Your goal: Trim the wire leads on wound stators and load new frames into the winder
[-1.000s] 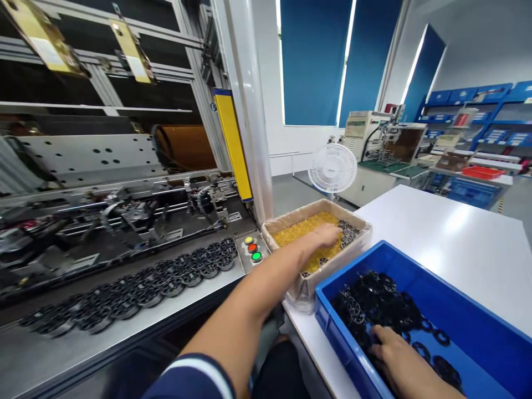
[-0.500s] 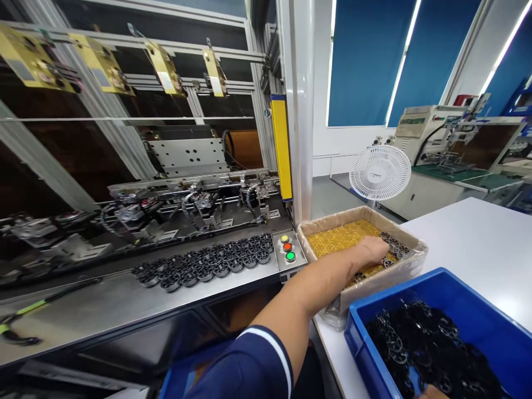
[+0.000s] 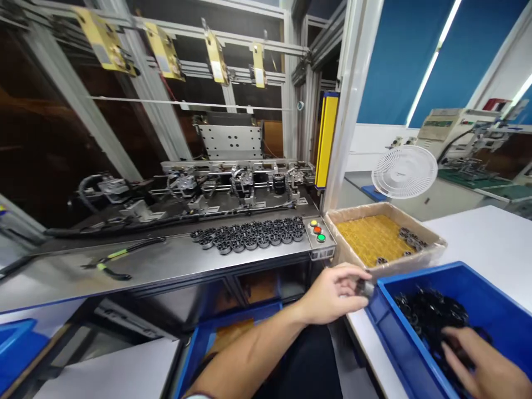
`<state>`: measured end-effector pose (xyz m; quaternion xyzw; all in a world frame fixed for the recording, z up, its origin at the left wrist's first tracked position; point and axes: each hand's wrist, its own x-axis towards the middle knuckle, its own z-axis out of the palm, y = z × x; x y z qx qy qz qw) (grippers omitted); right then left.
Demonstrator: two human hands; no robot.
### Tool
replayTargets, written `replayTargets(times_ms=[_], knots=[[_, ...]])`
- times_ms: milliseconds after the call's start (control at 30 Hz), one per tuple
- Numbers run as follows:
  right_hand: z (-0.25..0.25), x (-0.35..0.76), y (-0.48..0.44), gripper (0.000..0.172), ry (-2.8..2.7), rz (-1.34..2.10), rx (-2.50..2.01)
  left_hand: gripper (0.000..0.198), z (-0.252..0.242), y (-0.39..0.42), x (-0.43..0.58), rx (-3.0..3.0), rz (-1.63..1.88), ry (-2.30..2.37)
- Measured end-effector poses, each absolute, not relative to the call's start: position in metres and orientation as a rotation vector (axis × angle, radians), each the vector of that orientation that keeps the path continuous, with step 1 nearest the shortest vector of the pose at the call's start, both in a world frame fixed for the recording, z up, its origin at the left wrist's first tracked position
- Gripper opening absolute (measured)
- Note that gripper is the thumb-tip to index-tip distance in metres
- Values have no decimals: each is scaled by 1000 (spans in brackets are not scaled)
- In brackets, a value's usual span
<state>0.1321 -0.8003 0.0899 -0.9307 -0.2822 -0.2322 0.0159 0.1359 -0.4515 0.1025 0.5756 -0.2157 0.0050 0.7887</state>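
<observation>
My left hand (image 3: 330,293) is in front of the carton's near corner. Its thumb and fingers pinch a small round dark grey part (image 3: 364,287), blurred by motion. My right hand (image 3: 482,357) reaches into the blue bin (image 3: 399,327), its fingers curled round a black round part (image 3: 459,352) among the heap of black spoked rings (image 3: 436,307). That grip is partly smeared. Inside the plastic-lined carton (image 3: 432,255), a few similar rings (image 3: 411,238) lie on a yellow patterned layer (image 3: 366,235).
Rows of black rings (image 3: 253,235) stand on the metal ledge (image 3: 166,271) of a machine, left of a button box (image 3: 322,244). Green-handled pliers (image 3: 118,255) lie farther left. Behind the ledge are clamping fixtures (image 3: 243,183). A white fan (image 3: 403,172) stands beyond the carton.
My left hand has come out of the carton, back toward me, with a round part. More of my right hand shows in the blue bin. The view has turned left.
</observation>
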Motion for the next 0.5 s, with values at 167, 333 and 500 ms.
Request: replayTargets(times_ms=[167, 333, 500], knots=[[160, 77, -699, 14, -1018, -783, -2481, 53, 84, -440, 64, 1005, -211, -282], [169, 35, -635, 25, -1074, -667, -2173, 48, 95, -447, 41, 928, -210, -388], [160, 20, -638, 29, -1082, -652, -2140, 51, 94, -459, 29, 903, -300, -412]])
